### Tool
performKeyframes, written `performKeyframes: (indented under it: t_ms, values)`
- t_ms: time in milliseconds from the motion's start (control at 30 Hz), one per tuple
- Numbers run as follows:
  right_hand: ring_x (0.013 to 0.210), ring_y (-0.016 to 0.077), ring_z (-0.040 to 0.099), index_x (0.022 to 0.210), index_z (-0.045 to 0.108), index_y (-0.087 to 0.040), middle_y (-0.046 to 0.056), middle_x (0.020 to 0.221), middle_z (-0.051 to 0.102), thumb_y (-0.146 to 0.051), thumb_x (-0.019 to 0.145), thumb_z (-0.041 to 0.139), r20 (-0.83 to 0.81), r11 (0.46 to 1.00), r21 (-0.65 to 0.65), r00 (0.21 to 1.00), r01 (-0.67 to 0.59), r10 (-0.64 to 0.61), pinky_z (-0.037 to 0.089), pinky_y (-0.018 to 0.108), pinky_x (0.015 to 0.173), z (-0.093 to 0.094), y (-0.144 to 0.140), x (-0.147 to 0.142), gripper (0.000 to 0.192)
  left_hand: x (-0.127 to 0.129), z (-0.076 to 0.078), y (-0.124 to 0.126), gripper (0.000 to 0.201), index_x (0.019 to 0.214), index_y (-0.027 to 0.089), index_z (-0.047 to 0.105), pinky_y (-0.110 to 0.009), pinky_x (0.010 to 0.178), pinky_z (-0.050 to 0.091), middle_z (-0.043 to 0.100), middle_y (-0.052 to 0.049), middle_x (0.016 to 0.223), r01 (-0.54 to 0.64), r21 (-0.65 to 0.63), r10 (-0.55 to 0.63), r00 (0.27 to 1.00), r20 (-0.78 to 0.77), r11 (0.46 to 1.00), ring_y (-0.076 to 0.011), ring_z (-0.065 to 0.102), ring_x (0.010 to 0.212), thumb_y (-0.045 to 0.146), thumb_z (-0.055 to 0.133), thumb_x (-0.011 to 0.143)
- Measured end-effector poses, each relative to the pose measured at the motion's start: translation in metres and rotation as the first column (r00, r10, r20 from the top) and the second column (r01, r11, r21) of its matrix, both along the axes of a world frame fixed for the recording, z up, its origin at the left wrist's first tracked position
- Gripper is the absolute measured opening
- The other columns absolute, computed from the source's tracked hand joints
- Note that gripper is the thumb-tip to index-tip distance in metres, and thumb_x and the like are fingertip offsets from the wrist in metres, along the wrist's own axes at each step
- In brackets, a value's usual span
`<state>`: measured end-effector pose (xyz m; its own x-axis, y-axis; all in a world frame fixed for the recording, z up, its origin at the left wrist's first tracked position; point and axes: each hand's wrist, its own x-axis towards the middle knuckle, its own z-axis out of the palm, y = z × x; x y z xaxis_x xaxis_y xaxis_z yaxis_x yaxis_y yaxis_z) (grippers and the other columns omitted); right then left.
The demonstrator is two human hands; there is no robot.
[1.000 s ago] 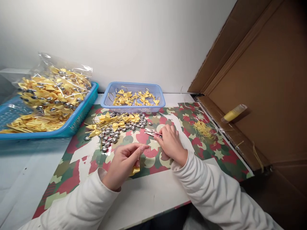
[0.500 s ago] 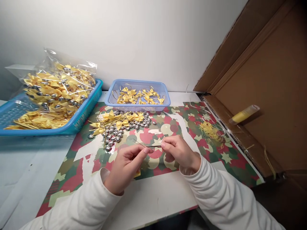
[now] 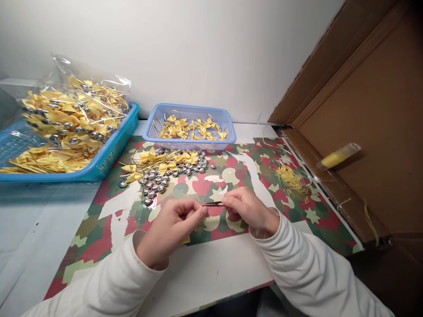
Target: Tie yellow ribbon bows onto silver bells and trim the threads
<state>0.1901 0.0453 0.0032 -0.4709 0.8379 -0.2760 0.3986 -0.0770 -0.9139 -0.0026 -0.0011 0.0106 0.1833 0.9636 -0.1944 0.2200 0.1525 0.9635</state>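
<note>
Between my two hands runs a short, thin dark cord, stretched level just above the patterned sheet. My left hand pinches its left end between thumb and fingertips. At the other end, the thumb and index finger of my right hand are closed on it. Whether it is one strand or a doubled loop is hard to make out. Beyond my left hand lie silver beads in a loose heap, with yellow ribbon bows on gold cords lying over and beside them.
A small blue basket with bows stands at the back. On the left, a larger blue basket bears a clear bag of bows with beads. Yellow thread scraps lie right, near a cardboard wall with a yellow tube.
The cord between my hands now looks straight and taut; the loose end that stuck up beside my left fingers no longer shows. My left hand has shifted slightly left.
</note>
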Motion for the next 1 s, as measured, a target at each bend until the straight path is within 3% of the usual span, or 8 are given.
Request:
performKeyframes:
  t_ms: [200, 400, 800, 1000]
  values:
    - [0.047, 0.0073, 0.029, 0.052, 0.036, -0.020, -0.005, 0.049, 0.031, -0.039, 0.086, 0.044, -0.069, 0.999, -0.042, 0.998, -0.018, 0.015, 0.023, 0.023, 0.046, -0.004, -0.004, -0.002, 0.040, -0.002, -0.002, 0.000, 0.039, 0.054, 0.019, 0.050, -0.018, 0.032, 0.023, 0.034, 0.007, 0.042, -0.013, 0.047, 0.016, 0.997, -0.070, 0.999, -0.0071, 0.032, 0.037, 0.044, 0.058, 0.083]
    - [0.050, 0.0085, 0.029, 0.053, 0.034, -0.020, -0.004, 0.051, 0.031, -0.041, 0.087, 0.044, -0.011, 1.000, -0.024, 1.000, 0.013, -0.013, 0.021, 0.024, 0.047, -0.003, -0.007, -0.005, 0.041, -0.004, -0.004, 0.000, 0.038, 0.058, 0.018, 0.055, -0.019, 0.035, 0.025, 0.035, 0.006, 0.043, 0.023, 0.095, -0.008, 0.987, -0.160, 0.995, -0.0085, 0.035, 0.040, 0.045, 0.055, 0.085]
    - [0.049, 0.0079, 0.026, 0.053, 0.036, -0.019, -0.005, 0.051, 0.031, -0.042, 0.088, 0.045, 0.073, 0.998, 0.028, 0.996, 0.056, -0.058, 0.016, 0.026, 0.048, -0.006, -0.011, -0.002, 0.042, -0.004, -0.004, 0.001, 0.033, 0.069, 0.017, 0.065, -0.022, 0.037, 0.026, 0.040, 0.005, 0.046, 0.005, 0.113, 0.013, 0.988, -0.154, 0.994, -0.0101, 0.036, 0.040, 0.040, 0.048, 0.086]
    - [0.049, 0.0075, 0.023, 0.054, 0.030, -0.020, -0.006, 0.051, 0.027, -0.043, 0.089, 0.046, 0.057, 0.995, 0.052, 0.995, 0.079, -0.082, 0.016, 0.026, 0.048, -0.008, -0.013, -0.005, 0.044, -0.003, -0.003, 0.000, 0.034, 0.059, 0.019, 0.057, -0.021, 0.034, 0.021, 0.033, 0.006, 0.043, -0.013, 0.078, 0.023, 0.991, -0.128, 0.997, -0.0084, 0.030, 0.036, 0.039, 0.049, 0.086]
